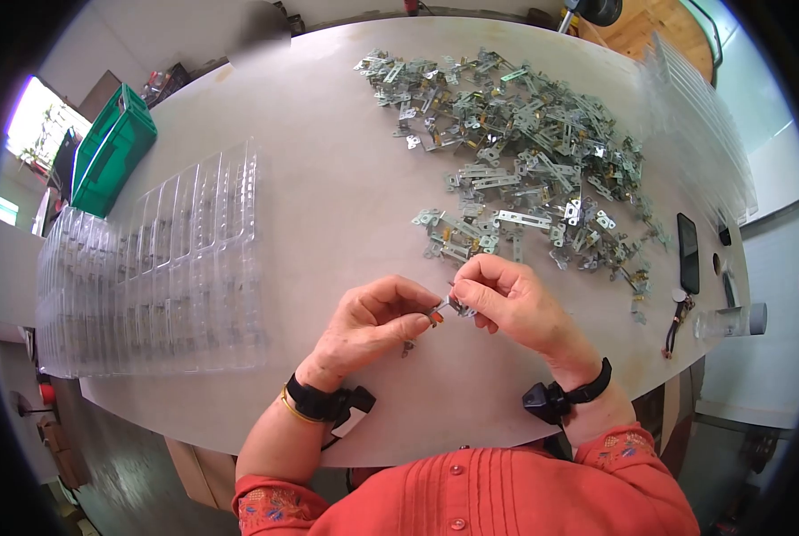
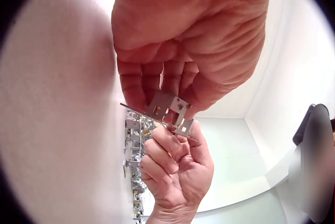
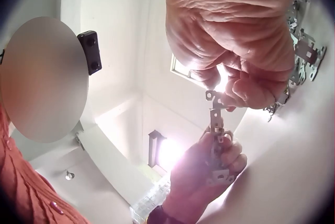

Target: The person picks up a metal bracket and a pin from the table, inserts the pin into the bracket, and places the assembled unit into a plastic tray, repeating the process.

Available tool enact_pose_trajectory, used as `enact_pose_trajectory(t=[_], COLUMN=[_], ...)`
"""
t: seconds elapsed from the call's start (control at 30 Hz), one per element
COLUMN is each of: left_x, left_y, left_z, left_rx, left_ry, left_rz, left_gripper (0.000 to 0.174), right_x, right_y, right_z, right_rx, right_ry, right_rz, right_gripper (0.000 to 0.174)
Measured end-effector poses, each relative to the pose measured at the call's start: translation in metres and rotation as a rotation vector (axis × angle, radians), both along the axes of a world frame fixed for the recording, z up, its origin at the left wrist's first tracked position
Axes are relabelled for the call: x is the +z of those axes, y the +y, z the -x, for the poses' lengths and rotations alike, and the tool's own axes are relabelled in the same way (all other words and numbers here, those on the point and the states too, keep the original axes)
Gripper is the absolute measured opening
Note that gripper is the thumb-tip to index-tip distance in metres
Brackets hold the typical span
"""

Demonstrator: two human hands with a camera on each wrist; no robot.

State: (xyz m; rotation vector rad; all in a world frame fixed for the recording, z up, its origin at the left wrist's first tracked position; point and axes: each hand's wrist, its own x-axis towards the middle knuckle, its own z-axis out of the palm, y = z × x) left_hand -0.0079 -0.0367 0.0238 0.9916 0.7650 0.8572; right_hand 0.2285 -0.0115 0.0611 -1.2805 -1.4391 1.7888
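Observation:
A small metal bracket (image 2: 168, 110) with slots and holes is pinched between the thumb and fingers of the left hand (image 1: 371, 323), over the near middle of the table. Its far end meets the fingertips of the right hand (image 1: 517, 308), whose thumb and index finger pinch it there. In the right wrist view the bracket (image 3: 215, 124) stretches from the right fingertips down to the left hand (image 3: 201, 174). A bit of orange shows beside the left thumb in the head view. Another small metal piece (image 1: 407, 348) shows just below the left hand.
A large heap of metal brackets (image 1: 542, 125) covers the table's back right. Stacked clear plastic trays (image 1: 189, 259) stand at the left, more trays (image 1: 698, 125) at the far right. A green crate (image 1: 113, 152) is at the back left; a phone (image 1: 688, 254) and a bottle (image 1: 732, 322) lie at the right.

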Motion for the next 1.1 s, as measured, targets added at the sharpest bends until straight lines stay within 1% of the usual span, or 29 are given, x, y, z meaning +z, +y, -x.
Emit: enact_pose_trajectory(t=[0.03, 0.1, 0.13, 0.2, 0.23, 0.27, 0.3, 0.33, 0.37, 0.4, 0.47, 0.53, 0.6, 0.7, 0.73, 0.77, 0.8, 0.83, 0.87, 0.9, 0.93, 1.0, 1.03, 1.1], left_x=[0.001, 0.005, 0.006, 0.007, 0.007, 0.007, 0.004, -0.001, -0.004, -0.003, -0.002, -0.003, -0.004, -0.005, -0.005, -0.005, -0.009, -0.016, -0.020, -0.020, -0.019, -0.018, -0.018, -0.018], left_y=[0.000, 0.000, 0.000, 0.000, 0.000, 0.001, 0.001, 0.002, 0.003, 0.004, 0.005, 0.005, 0.005, 0.006, 0.007, 0.008, 0.008, 0.009, 0.008, 0.008, 0.008, 0.007, 0.006, 0.006], left_z=[0.000, 0.000, -0.001, -0.001, -0.001, -0.001, 0.000, 0.001, 0.002, 0.002, 0.001, 0.002, 0.003, 0.005, 0.007, 0.008, 0.007, 0.005, 0.003, 0.003, 0.003, 0.003, 0.002, 0.003], left_rx=[-0.027, -0.052, -0.088, -0.123, -0.081, -0.039, -0.037, 0.018, 0.071, 0.069, 0.104, 0.095, 0.086, 0.073, 0.044, 0.014, 0.013, 0.050, 0.087, 0.086, 0.087, 0.087, 0.093, 0.100], left_ry=[-0.006, -0.013, 0.028, 0.069, 0.016, -0.036, -0.037, -0.043, -0.048, -0.048, -0.125, -0.145, -0.165, -0.240, -0.301, -0.361, -0.361, -0.377, -0.393, -0.394, -0.390, -0.386, -0.381, -0.377], left_rz=[-0.003, -0.006, 0.002, 0.008, 0.029, 0.049, 0.045, 0.042, 0.039, 0.036, 0.078, 0.087, 0.096, 0.136, 0.155, 0.175, 0.172, 0.107, 0.043, 0.040, 0.012, -0.019, -0.027, -0.040], left_gripper=[0.024, 0.024, 0.024, 0.023, 0.023, 0.022, 0.022, 0.022, 0.023, 0.023, 0.024, 0.023, 0.024, 0.025, 0.027, 0.028, 0.028, 0.030, 0.032, 0.032, 0.033, 0.034, 0.035, 0.036], right_x=[-0.001, -0.007, -0.010, -0.014, -0.013, -0.010, -0.007, -0.005, -0.002, -0.001, -0.001, -0.003, -0.004, -0.008, -0.010, -0.012, -0.014, -0.015, -0.016, -0.017, -0.017, -0.018, -0.019, -0.022], right_y=[0.000, -0.001, -0.003, -0.006, -0.006, -0.005, -0.005, -0.004, -0.002, -0.001, -0.002, -0.003, -0.003, -0.002, -0.003, -0.006, -0.008, -0.008, -0.007, -0.007, -0.006, -0.006, -0.006, -0.006], right_z=[-0.001, -0.002, -0.001, 0.003, 0.003, 0.004, 0.004, 0.003, 0.002, 0.001, 0.003, 0.005, 0.006, 0.006, 0.007, 0.007, 0.008, 0.010, 0.011, 0.011, 0.011, 0.012, 0.012, 0.012], right_rx=[0.005, 0.010, 0.011, -0.156, -0.155, -0.163, -0.170, -0.169, -0.092, -0.014, 0.014, 0.045, 0.068, 0.063, 0.063, -0.006, -0.073, -0.072, -0.120, -0.168, -0.167, -0.212, -0.212, -0.248], right_ry=[0.000, -0.001, -0.001, 0.097, 0.097, 0.144, 0.192, 0.193, 0.116, 0.036, 0.025, 0.015, -0.050, -0.013, -0.013, 0.097, 0.204, 0.203, 0.268, 0.332, 0.331, 0.352, 0.353, 0.419], right_rz=[0.001, -0.127, -0.127, -0.332, -0.334, -0.431, -0.528, -0.531, -0.663, -0.794, -0.811, -0.825, -0.866, -0.853, -0.856, -0.660, -0.464, -0.468, -0.407, -0.344, -0.347, -0.247, -0.250, -0.111], right_gripper=[0.020, 0.014, 0.014, 0.009, 0.009, 0.007, 0.005, 0.005, 0.005, 0.005, 0.006, 0.008, 0.008, 0.006, 0.006, 0.004, 0.004, 0.004, 0.006, 0.009, 0.009, 0.013, 0.013, 0.015])
